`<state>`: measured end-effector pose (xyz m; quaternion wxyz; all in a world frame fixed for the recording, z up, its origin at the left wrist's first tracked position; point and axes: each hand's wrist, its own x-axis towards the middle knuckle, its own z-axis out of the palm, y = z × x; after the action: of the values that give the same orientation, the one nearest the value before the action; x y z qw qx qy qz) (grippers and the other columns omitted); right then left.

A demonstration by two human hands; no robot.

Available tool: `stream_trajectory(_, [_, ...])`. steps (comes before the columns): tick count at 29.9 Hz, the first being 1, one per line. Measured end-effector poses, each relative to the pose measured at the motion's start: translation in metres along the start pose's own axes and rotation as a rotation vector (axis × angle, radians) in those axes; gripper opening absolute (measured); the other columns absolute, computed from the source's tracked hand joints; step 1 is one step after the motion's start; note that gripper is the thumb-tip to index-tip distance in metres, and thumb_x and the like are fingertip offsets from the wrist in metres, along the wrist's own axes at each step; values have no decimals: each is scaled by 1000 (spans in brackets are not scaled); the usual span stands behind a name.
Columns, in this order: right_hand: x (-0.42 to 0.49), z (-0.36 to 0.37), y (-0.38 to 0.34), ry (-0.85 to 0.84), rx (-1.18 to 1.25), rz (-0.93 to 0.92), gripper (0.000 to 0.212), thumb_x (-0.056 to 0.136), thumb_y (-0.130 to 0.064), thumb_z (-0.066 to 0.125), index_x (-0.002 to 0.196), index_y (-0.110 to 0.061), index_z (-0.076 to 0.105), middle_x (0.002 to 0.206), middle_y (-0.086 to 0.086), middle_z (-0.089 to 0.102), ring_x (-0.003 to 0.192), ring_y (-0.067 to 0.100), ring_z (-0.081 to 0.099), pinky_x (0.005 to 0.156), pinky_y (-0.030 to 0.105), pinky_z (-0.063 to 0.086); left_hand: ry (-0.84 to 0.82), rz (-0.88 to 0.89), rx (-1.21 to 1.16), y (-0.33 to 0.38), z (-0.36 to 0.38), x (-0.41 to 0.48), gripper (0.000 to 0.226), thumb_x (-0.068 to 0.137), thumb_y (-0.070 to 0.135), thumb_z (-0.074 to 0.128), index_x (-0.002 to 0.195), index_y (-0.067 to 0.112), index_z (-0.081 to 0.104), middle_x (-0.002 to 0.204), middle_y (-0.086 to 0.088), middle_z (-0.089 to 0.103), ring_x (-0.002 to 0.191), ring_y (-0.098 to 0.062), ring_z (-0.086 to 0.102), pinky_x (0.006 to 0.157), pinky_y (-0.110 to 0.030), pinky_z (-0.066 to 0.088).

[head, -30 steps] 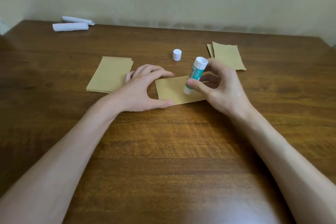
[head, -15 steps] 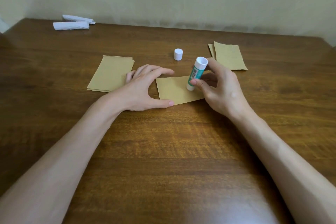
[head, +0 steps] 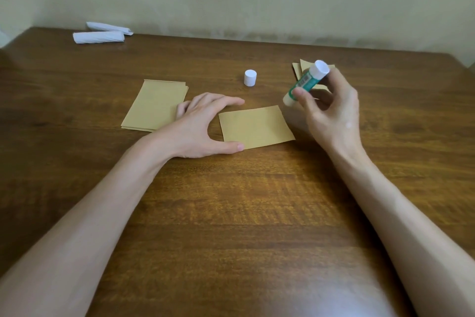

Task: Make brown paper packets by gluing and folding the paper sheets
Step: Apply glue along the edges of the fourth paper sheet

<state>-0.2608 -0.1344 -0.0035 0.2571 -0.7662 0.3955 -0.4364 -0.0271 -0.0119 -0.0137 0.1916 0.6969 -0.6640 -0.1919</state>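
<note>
A brown paper sheet (head: pixel 255 127) lies flat at the middle of the wooden table (head: pixel 231 214). My left hand (head: pixel 203 127) rests beside its left edge, thumb tip touching the near left corner, fingers stretched out. My right hand (head: pixel 331 113) holds a green and white glue stick (head: pixel 305 82) in the air, off the sheet's far right corner, tilted with its uncapped end pointing down and left. The white cap (head: pixel 250 78) stands alone behind the sheet.
A stack of brown sheets (head: pixel 154 105) lies left of my left hand. Brown paper pieces (head: pixel 299 69) lie at the far right, mostly hidden by the glue stick and my right hand. Two white paper rolls (head: pixel 100 33) lie at the far left by the wall.
My right hand has lifted the glue stick off the sheet and moved it up and to the right. My left hand has stayed in place at the sheet's left edge.
</note>
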Motion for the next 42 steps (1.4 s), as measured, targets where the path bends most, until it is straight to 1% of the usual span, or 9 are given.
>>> stream_trajectory(4, [-2, 5, -6, -76, 53, -8, 31, 97, -22, 77, 123, -11, 65, 116, -2, 71, 107, 5, 70, 94, 17, 55, -2, 7, 16, -1, 1, -1, 88, 79, 65, 76, 152, 54, 30, 154, 20, 29, 150, -2, 12, 113, -30, 4])
stream_trajectory(9, [-6, 15, -8, -231, -59, 24, 29, 96, -28, 78, 121, -19, 64, 115, -17, 65, 89, -18, 61, 79, 2, 49, -19, 19, 27, 0, 0, -1, 90, 78, 66, 77, 153, 56, 27, 155, 21, 27, 149, 0, 10, 112, -29, 4])
stream_trajectory(11, [-5, 15, -10, -231, -92, 23, 32, 97, -29, 77, 123, -19, 63, 116, -16, 65, 89, -12, 62, 76, 2, 49, -20, 18, 28, 0, 0, -1, 90, 78, 65, 78, 153, 55, 28, 155, 20, 27, 149, 1, 10, 111, -29, 3])
stream_trajectory(14, [-6, 16, -13, -233, -158, -15, 31, 98, -25, 75, 125, -17, 62, 116, -9, 69, 98, -1, 62, 80, 9, 51, -24, 13, 28, 0, 0, -1, 90, 78, 66, 77, 153, 55, 27, 156, 20, 26, 149, 1, 10, 111, -28, 3])
stream_trajectory(18, [-6, 17, -15, -262, -196, -17, 28, 101, -18, 70, 127, -16, 59, 120, 1, 72, 110, 13, 67, 91, 33, 58, -26, 13, 30, -1, 0, -1, 91, 79, 66, 77, 153, 55, 27, 156, 20, 26, 149, 0, 10, 111, -28, 3])
stream_trajectory(23, [-3, 16, -14, -279, -197, -2, 30, 101, -21, 70, 128, -17, 57, 122, 2, 71, 113, 15, 68, 91, 33, 58, -21, 26, 27, -2, -1, -2, 90, 80, 66, 75, 154, 55, 26, 157, 20, 25, 149, 1, 11, 113, -30, 2])
stream_trajectory(30, [-4, 15, -9, -96, -38, 66, 27, 101, -29, 72, 123, -18, 61, 111, -13, 67, 94, -8, 65, 78, 11, 51, -4, 42, 9, -3, -1, -4, 90, 80, 64, 77, 154, 55, 27, 156, 21, 27, 150, 0, 12, 114, -31, 4])
stream_trajectory(34, [0, 6, -6, 92, 43, 54, 30, 104, -29, 68, 128, -14, 61, 120, -4, 68, 105, 3, 67, 88, 20, 56, 2, 39, 6, -3, -1, -4, 92, 78, 66, 77, 154, 56, 26, 156, 21, 27, 151, -1, 13, 114, -30, 4])
stream_trajectory(42, [-8, 19, -13, -295, 65, -141, 41, 99, -28, 75, 136, -19, 61, 120, -8, 69, 103, 10, 72, 91, 37, 62, 31, 42, 16, 0, 0, -4, 96, 75, 69, 76, 155, 55, 25, 154, 23, 29, 150, 0, 14, 115, -32, 8])
